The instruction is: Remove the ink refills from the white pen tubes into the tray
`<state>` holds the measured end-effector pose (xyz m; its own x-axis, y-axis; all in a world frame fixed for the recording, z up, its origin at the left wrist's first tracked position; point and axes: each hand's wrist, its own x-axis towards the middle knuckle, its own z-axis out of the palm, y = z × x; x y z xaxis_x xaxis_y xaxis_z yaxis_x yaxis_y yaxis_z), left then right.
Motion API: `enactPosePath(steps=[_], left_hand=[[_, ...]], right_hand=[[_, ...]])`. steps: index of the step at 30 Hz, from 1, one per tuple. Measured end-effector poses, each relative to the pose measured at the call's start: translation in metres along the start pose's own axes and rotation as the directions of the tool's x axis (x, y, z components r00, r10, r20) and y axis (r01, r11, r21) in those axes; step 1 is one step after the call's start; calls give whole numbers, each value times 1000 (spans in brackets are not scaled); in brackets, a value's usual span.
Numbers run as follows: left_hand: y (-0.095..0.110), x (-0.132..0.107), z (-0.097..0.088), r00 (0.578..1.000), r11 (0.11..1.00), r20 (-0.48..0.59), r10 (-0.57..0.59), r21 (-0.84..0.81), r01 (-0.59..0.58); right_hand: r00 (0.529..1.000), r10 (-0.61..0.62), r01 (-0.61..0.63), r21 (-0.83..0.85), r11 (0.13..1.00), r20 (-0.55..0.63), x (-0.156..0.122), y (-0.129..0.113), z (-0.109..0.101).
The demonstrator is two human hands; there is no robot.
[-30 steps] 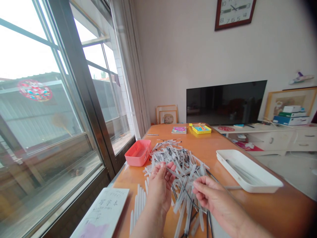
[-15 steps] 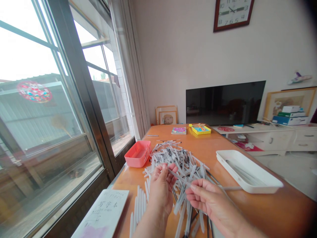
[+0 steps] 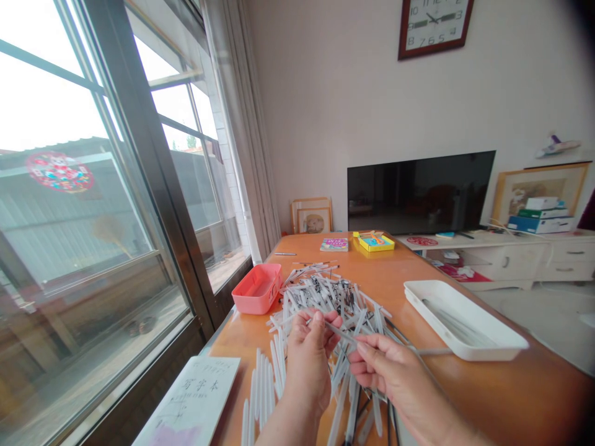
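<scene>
A thin translucent pen barrel (image 3: 343, 334) spans the gap between my two hands above a heap of similar parts. My left hand (image 3: 310, 350) pinches its left end between thumb and fingers, and a small tip seems to poke out past the thumb. On the other end, the thumb and fingers of my right hand (image 3: 388, 367) are closed, with the fingers curled beneath. Under and beyond both hands spreads the heap of clear pen barrels (image 3: 320, 291), mixed with black pieces. More barrels (image 3: 264, 387) lie roughly side by side left of my left wrist.
A red plastic box (image 3: 257, 288) stands left of the heap. To the right is a white tray (image 3: 502, 353) with several thin rods inside. A notebook (image 3: 190, 402) lies front left. Farther back are a pen (image 3: 285, 254), a booklet (image 3: 334, 245) and a yellow box (image 3: 376, 245).
My left hand has shifted slightly right, nearer my right hand, and its fingers have closed more around the barrel's end. The right hand keeps its pinch with fingers curled tighter.
</scene>
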<state>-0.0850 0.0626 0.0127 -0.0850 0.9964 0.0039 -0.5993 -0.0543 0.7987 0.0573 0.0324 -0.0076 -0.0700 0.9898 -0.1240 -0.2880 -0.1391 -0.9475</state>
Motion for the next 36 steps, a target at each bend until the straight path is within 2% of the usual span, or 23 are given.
enactPosePath(steps=[9,27,30,33,36], left_hand=[[-6,-7,7,999,999,-16,34,-22,-35],[-6,-16,14,999,998,-18,46,-44,-47],[-7,-17,16,998,998,-28,49,-48,-50],[-7,-17,15,997,998,29,67,12,-67],[-5,-16,13,988,983,114,108,137,-124]], right_hand=[[993,-113,108,-97,989,-38,0,-4,1],[982,-187,176,-248,953,-21,2,-2,-4],[983,-181,172,-212,962,-22,3,0,-1],[989,-147,147,-147,978,11,4,1,3],[989,-147,144,-206,968,0,5,-1,2]])
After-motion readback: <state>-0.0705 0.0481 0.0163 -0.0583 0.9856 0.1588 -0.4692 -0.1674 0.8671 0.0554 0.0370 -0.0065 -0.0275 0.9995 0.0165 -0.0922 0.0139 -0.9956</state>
